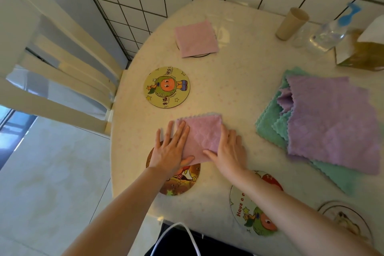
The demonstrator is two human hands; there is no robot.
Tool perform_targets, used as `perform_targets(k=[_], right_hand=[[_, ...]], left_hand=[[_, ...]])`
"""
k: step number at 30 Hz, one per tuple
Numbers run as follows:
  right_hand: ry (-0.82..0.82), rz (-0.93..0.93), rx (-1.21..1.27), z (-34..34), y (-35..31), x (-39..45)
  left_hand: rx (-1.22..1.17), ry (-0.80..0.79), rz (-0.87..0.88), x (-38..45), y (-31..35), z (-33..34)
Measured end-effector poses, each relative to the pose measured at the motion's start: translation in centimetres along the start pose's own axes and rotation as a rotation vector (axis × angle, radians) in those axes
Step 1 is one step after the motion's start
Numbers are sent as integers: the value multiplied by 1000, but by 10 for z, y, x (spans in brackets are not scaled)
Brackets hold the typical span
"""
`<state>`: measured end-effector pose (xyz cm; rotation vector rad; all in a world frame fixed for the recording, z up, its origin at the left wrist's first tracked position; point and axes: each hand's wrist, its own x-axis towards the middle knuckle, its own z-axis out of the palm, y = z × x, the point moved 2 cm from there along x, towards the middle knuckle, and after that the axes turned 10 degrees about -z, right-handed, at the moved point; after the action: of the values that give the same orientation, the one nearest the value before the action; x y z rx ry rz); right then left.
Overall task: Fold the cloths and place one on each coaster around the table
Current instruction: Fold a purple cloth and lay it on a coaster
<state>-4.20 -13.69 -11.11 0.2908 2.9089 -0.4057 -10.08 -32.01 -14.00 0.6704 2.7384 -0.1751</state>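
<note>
A folded pink cloth (202, 134) lies on the table near its front edge. My left hand (172, 149) lies flat on its left edge, fingers straight. At the cloth's right edge and near corner rests my right hand (227, 151), fingers flat. Another folded pink cloth (196, 38) covers a coaster (200, 55) at the back. A bare round coaster (166, 87) with a cartoon figure lies between them. A second coaster (182, 181) lies partly under my left hand, a third (249, 212) under my right forearm, one more (345, 220) at the front right.
A pile of unfolded purple (330, 122) and green (268, 127) cloths lies at the right. A cardboard tube (291, 24), a clear bottle (328, 35) and a tissue box (361, 52) stand at the back right. A cream chair (58, 64) stands left of the table (239, 81).
</note>
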Motion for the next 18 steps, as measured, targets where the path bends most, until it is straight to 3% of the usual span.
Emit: perform_targets(k=[8,15,18], right_hand=[[-76,246,244,-10,18,-5],[-131,433,521,-14,12,13],[-174,529,667,-19,15,18]], left_hand=[[-201,-91,-79,-10,1,-10],[-1073,-86,-607,12,16,-41],[-1234,-161,-751,24,12,-45]])
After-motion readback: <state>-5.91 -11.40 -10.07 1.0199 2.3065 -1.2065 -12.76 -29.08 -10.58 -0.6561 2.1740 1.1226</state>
